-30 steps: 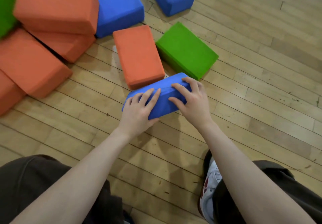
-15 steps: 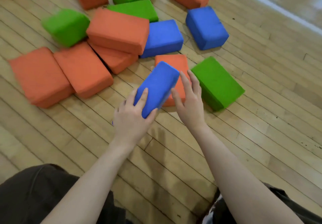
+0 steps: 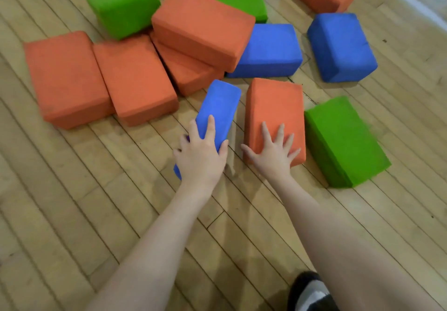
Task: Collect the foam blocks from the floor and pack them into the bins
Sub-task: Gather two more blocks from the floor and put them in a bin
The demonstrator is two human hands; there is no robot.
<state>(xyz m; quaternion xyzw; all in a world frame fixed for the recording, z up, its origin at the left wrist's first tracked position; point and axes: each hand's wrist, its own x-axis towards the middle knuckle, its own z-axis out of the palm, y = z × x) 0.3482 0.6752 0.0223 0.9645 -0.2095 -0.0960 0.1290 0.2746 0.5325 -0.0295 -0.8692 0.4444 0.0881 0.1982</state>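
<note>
Blue block (image 3: 217, 109) gripped by left hand (image 3: 200, 158); right hand (image 3: 273, 153) splayed on orange block (image 3: 274, 107).

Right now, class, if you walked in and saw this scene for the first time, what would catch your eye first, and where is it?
First, the two bare hands at centre: the left hand grips a narrow blue block, while the right hand lies spread on the orange block beside it. Behind them, bright orange, green and blue blocks lie scattered across the wooden floor, one big orange block leaning on others.
</note>
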